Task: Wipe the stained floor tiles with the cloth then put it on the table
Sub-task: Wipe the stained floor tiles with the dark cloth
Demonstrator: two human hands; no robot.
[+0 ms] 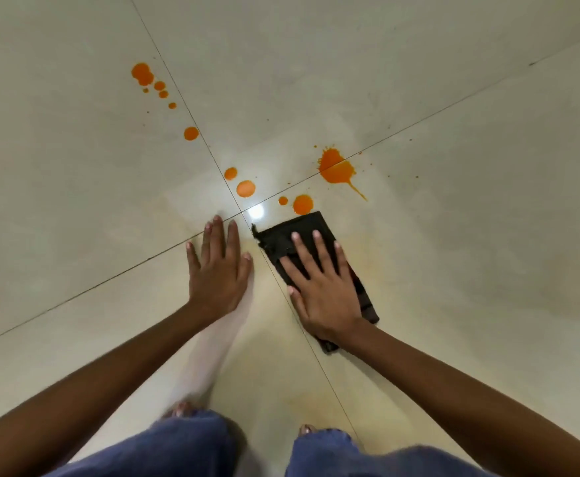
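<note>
Blue trouser legs (192,442) fill the near edge of the head view, with bare toes (307,429) peeping out just beyond them on the pale floor tiles (75,201). Both arms reach forward from there. The left hand (218,270) lies flat on the bare tile, its fingers straight and a little spread, with nothing in it; its fingertips come up to the spot where two dark grout lines (164,251) cross. Just right of that crossing lies the cloth (298,228), dark and folded into a long strip that runs from near right to far left alongside one grout line. The right hand (319,294) presses down on top of it, palm flat and fingers stretched out and spread rather than curled round it. A bright glare (256,211) shines on the tile between the two hands. Just beyond the far edge of the cloth sits a round orange drop (303,204), with a smaller one beside it. Farther right is a large orange splat (336,168) with a thin tail. More orange drops (245,188) trail away to the far left, ending in a cluster (142,73).
</note>
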